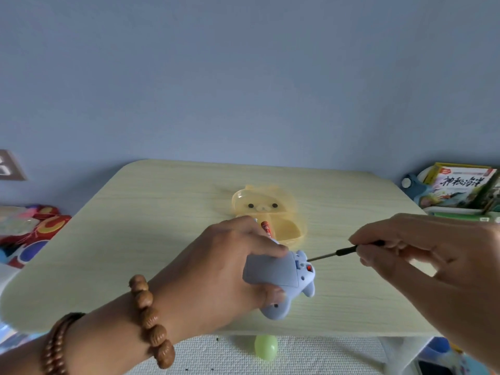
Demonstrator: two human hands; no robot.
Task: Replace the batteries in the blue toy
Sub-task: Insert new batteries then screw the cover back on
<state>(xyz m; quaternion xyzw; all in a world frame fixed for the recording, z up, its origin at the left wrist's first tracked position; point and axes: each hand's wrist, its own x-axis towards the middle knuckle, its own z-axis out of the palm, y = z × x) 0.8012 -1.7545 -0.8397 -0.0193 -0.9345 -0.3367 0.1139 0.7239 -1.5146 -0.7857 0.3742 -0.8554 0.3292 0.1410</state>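
- The left hand (pixel 224 269) gripped the blue toy (pixel 273 277), flat underside up, over the near part of the table (pixel 135 239).
- The right hand (pixel 422 255) pinched a small screwdriver (pixel 341 251) by its handle.
- The shaft pointed left and slightly down, with its tip at the toy's right end, just beside a red mark.

I'm catching only part of the battery (pixel 266 230) behind the left hand (pixel 221 272); the screwdriver (pixel 344 251) handle is hiding inside the right hand (pixel 427 255).
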